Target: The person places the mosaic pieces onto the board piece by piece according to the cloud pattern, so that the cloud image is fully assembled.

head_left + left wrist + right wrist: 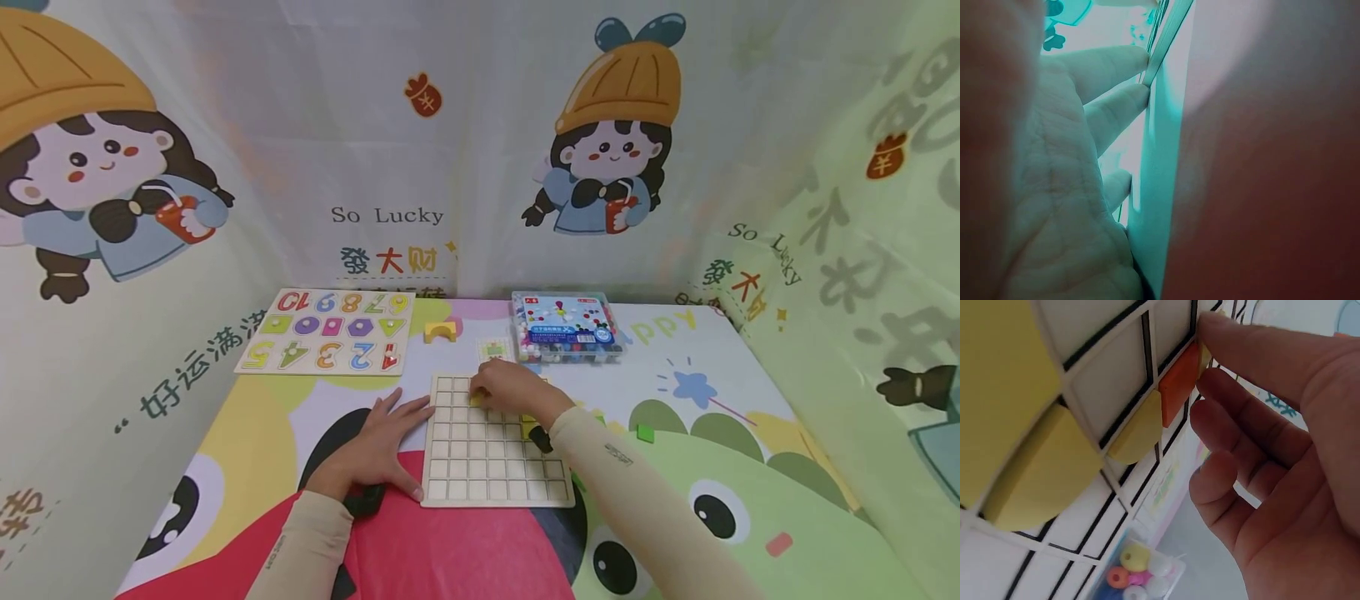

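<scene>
A pale wooden grid board (pixel 467 469) lies on the table between my hands. My left hand (pixel 382 446), fingers spread, touches the board's left edge; in the left wrist view its fingertips (pixel 1138 59) meet the edge. Over the far part of the board, my right hand (pixel 516 387) pinches a small yellow piece (pixel 1205 355) between thumb and finger at a grid cell. In the right wrist view, an orange square (pixel 1179 384) and yellow rounded pieces (pixel 1138 431) sit in nearby cells. My right hand and wrist partly hide the board in the head view.
A number-and-shape puzzle board (pixel 300 333) lies at the back left. Near it are a yellow arch block (pixel 439 331) and a small picture card (pixel 495 349). A clear box of beads (pixel 567 327) stands behind the grid, and a green square (pixel 645 433) lies to the right.
</scene>
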The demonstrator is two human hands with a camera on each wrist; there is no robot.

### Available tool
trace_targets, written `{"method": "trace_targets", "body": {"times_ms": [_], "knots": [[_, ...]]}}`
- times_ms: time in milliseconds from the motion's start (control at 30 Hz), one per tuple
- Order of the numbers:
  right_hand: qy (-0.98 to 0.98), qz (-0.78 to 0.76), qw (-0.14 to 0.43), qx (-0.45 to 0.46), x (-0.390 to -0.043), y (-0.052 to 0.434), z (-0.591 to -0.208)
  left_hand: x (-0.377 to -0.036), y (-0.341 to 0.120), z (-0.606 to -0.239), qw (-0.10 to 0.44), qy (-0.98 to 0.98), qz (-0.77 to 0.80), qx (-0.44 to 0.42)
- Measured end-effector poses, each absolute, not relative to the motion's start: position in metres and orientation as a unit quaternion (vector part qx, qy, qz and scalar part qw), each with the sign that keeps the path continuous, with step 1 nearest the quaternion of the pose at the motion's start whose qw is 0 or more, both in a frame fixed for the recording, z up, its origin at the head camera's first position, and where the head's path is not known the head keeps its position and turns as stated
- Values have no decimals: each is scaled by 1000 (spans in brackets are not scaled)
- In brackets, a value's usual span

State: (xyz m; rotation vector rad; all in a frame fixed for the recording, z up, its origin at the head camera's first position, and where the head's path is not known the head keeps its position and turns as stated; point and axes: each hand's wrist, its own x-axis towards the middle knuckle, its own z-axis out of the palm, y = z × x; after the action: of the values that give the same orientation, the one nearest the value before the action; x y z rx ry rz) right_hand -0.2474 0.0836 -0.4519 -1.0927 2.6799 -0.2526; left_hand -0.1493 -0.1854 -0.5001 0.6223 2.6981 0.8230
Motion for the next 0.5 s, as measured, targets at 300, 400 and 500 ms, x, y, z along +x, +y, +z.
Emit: {"method": "trace_targets", "body": {"times_ms": [300, 400, 500], "knots": [[901, -225, 153, -339, -241, 106, -452, -149, -185, -499, 128, 928, 280, 209], [891, -272, 151, -330, -236, 118, -449, -149, -185, -500, 128, 928, 282, 206], [883, -313, 136, -323, -229, 134, -445, -150, -185, -500, 128, 928, 282, 205]]}}
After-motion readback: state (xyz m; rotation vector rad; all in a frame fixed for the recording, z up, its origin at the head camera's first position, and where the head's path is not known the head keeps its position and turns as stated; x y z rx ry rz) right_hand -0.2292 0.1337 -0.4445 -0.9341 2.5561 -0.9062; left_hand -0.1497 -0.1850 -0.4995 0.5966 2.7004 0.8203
